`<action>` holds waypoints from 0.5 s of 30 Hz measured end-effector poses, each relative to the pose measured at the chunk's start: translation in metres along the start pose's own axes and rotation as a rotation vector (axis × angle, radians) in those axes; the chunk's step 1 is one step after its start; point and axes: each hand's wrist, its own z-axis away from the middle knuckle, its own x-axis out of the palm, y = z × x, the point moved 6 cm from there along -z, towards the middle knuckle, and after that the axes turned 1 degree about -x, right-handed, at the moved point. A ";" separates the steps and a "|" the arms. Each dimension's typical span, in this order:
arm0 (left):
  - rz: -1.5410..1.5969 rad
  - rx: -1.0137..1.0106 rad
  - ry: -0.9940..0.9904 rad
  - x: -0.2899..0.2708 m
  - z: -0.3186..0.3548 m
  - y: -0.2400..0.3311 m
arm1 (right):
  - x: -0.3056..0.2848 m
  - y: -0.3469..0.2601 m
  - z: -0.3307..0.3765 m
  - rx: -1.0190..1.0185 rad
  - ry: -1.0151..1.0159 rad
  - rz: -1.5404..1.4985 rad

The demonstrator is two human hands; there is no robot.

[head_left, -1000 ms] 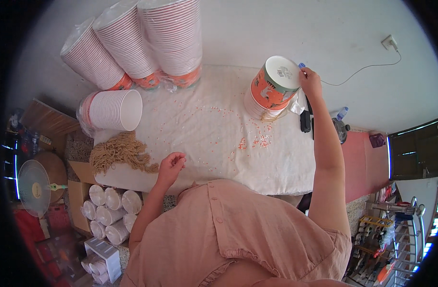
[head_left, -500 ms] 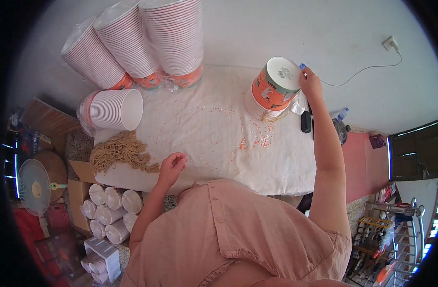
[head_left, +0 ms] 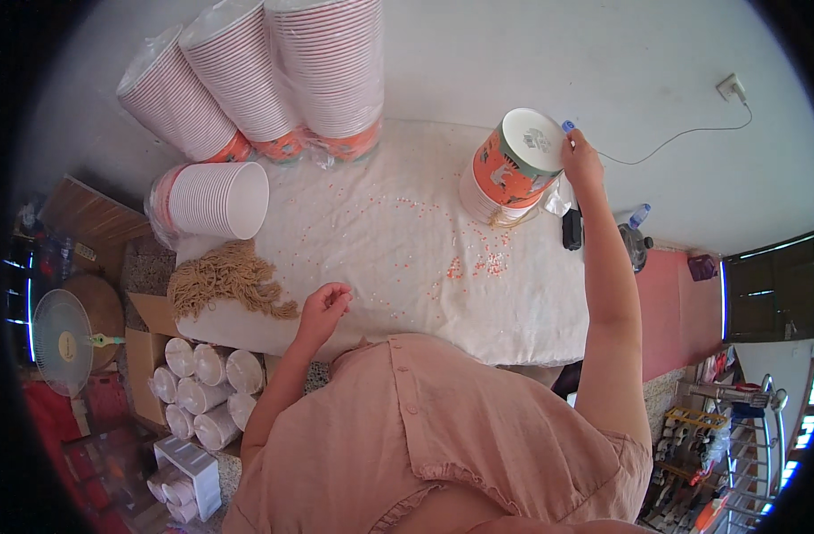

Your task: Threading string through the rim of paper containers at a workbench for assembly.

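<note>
An upside-down stack of paper buckets [head_left: 512,173] stands at the back right of the cloth-covered table, its top one orange and green with a white base. Twine shows at the stack's lower edge. At the stack's right side is my right hand [head_left: 582,162], its fingers curled close against the top bucket's edge. A small blue piece [head_left: 568,126] pokes up beside those fingers; whatever they grip is mostly hidden. Low over the table's front edge, my left hand [head_left: 325,309] is loosely closed, with nothing visible in it. Left of it lies a heap of tan twine [head_left: 225,280].
Tall wrapped stacks of paper buckets [head_left: 331,76] rise at the back left, with another stack [head_left: 209,200] lying below them. Orange and white bits [head_left: 489,264] are scattered on the table. A black object [head_left: 572,230] sits at its right edge. A box of white rolls [head_left: 202,394] stands lower left.
The whole view has shifted slightly. Both hands keep nearly the same places, and the bucket stack stays where it was.
</note>
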 end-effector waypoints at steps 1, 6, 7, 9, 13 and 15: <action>0.001 -0.001 0.001 0.000 0.000 0.000 | 0.000 0.000 0.000 -0.001 -0.001 0.000; 0.017 0.007 0.005 0.000 -0.003 -0.003 | 0.004 0.000 0.000 0.053 -0.094 0.018; 0.018 0.008 0.006 0.000 -0.003 -0.003 | 0.004 -0.001 -0.001 0.052 -0.093 0.017; 0.019 -0.001 0.009 0.000 -0.002 0.000 | 0.005 0.001 0.000 0.068 -0.096 0.017; 0.018 0.014 0.006 -0.002 -0.002 -0.007 | 0.009 0.002 -0.002 0.048 -0.097 -0.017; -0.006 0.021 0.004 -0.006 -0.002 -0.007 | 0.012 0.003 -0.001 0.059 -0.104 -0.005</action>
